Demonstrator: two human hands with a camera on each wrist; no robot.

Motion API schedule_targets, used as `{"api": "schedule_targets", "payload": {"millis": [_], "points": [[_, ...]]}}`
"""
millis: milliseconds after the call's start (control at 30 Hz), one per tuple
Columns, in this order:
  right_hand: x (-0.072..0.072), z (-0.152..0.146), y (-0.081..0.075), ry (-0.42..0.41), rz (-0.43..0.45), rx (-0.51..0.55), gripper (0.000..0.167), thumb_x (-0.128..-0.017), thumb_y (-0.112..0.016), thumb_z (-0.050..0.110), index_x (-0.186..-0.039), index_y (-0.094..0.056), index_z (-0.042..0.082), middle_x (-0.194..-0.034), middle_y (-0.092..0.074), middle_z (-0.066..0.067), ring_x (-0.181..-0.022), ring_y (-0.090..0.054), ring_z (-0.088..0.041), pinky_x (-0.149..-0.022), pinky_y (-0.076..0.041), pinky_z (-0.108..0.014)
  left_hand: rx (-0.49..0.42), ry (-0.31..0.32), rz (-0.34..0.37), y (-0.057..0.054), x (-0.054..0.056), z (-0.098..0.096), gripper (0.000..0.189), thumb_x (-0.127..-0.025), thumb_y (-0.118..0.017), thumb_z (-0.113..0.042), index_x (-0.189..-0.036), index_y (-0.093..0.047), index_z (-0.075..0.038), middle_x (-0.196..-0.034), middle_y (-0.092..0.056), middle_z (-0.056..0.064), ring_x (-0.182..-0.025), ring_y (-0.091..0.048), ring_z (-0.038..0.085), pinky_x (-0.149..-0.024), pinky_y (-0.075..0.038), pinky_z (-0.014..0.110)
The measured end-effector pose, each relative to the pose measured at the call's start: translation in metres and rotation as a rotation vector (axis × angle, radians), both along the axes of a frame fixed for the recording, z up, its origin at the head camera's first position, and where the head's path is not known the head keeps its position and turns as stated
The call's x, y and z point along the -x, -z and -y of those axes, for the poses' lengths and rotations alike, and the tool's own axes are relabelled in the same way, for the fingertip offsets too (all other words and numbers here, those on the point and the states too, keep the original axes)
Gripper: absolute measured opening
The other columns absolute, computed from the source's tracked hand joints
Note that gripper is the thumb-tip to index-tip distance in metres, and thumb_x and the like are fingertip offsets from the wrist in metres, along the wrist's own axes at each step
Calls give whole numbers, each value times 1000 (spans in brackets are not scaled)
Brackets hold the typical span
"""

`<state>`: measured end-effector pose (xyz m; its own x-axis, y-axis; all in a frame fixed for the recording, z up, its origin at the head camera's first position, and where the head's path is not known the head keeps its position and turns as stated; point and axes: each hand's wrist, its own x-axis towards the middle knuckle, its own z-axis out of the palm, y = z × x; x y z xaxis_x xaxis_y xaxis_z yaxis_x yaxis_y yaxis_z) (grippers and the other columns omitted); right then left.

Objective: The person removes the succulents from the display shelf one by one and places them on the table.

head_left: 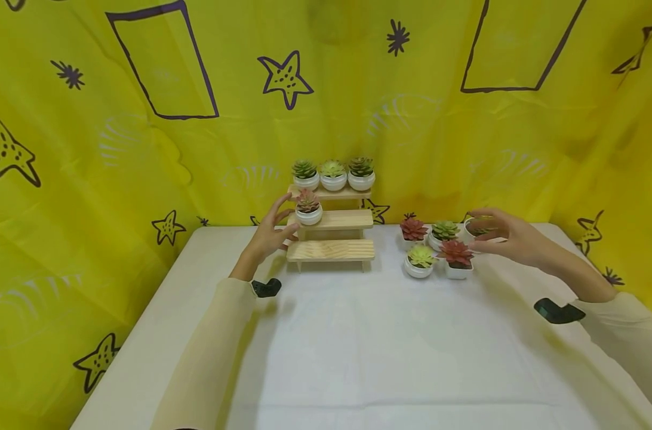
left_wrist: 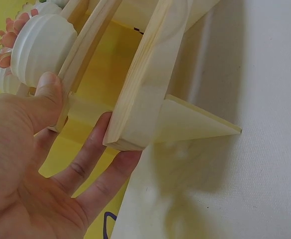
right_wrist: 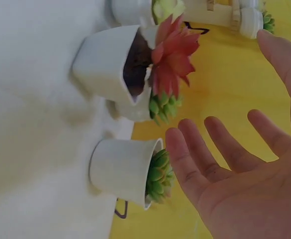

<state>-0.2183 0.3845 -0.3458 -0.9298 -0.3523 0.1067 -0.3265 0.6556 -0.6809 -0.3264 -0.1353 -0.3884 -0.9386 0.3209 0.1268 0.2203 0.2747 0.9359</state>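
Observation:
A three-tier wooden stand (head_left: 331, 249) stands at the table's far edge. My left hand (head_left: 272, 236) is at its left end; in the left wrist view the spread fingers (left_wrist: 98, 184) touch the lower shelf's end (left_wrist: 130, 134), and the thumb lies by a white pot (left_wrist: 43, 50) on the middle shelf. That pot holds a pink succulent (head_left: 307, 202). To the right, my right hand (head_left: 506, 236) hovers with fingers extended beside a white pot with a green succulent (right_wrist: 123, 167). A red succulent in a square pot (right_wrist: 105, 59) is near it. Nothing is in the right palm.
Three potted green succulents (head_left: 333, 176) line the top shelf. Right of the stand are a rear red succulent (head_left: 413, 230), a green one (head_left: 445, 232) and a yellow-green one (head_left: 420, 257). A yellow patterned curtain (head_left: 337, 77) hangs behind the white table (head_left: 326, 346).

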Motion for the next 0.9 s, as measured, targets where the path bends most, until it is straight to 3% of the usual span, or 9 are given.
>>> {"api": "schedule_targets", "payload": {"millis": [100, 233, 333, 433, 567, 667, 800, 900], "points": [[3, 4, -4, -2, -11, 25, 69, -101, -69, 16, -158, -32, 6, -142, -53, -28, -117, -61, -45, -80, -55, -25, -3, 0, 1, 1, 0, 0, 76, -105, -61, -15, -162, -20, -44, -162, -37, 15, -94, -72, 40, -66, -61, 45], [4, 11, -8, 11, -22, 42, 68, -100, -70, 17, -158, -34, 9, -143, -54, -26, -119, -59, -47, -81, -55, -24, 3, 0, 11, 1, 0, 1, 76, -105, -61, -16, -162, -20, -44, -162, -36, 15, -95, -72, 40, -66, -60, 43], [6, 16, -12, 24, -16, 40, 68, -99, -71, 19, -157, -36, 11, -144, -54, -24, -119, -63, -35, -83, -55, -25, -3, 1, 31, 0, 0, 2, 77, -105, -60, -13, -164, -19, -40, -163, -34, 16, -96, -71, 42, -66, -60, 44], [8, 21, -15, 27, -9, 45, 69, -99, -72, 19, -157, -36, 12, -146, -53, -22, -113, -65, -12, -82, -54, -24, -15, 5, 44, 0, 1, 3, 78, -105, -60, -11, -165, -17, -36, -164, -31, 18, -98, -70, 46, -67, -60, 48], [11, 27, -17, 31, -23, 49, 69, -98, -74, 19, -156, -38, 14, -145, -55, -20, -104, -62, 5, -80, -54, -21, -14, 2, 32, 1, 1, 3, 78, -105, -60, -13, -164, -17, -39, -165, -31, 17, -100, -69, 47, -67, -60, 48], [13, 33, -18, 32, -41, 47, 69, -96, -76, 19, -156, -40, 14, -143, -56, -19, -105, -64, -3, -80, -54, -21, -7, -4, 19, 1, 0, 2, 78, -105, -61, -15, -163, -18, -43, -164, -33, 15, -99, -70, 45, -66, -60, 45], [18, 41, -18, -9, -61, 59, 70, -97, -75, 17, -156, -38, 9, -143, -55, -24, -114, -65, -31, -82, -53, -19, -9, -7, 7, 1, 0, 2, 77, -104, -62, -15, -162, -20, -44, -162, -36, 15, -97, -71, 42, -66, -61, 45], [21, 48, -19, -34, -62, 67, 70, -97, -74, 17, -156, -38, 7, -144, -54, -24, -119, -61, -44, -85, -52, -19, -11, -3, 1, 0, 0, 1, 77, -104, -62, -15, -162, -21, -44, -162, -37, 15, -96, -72, 41, -67, -61, 46]]}}
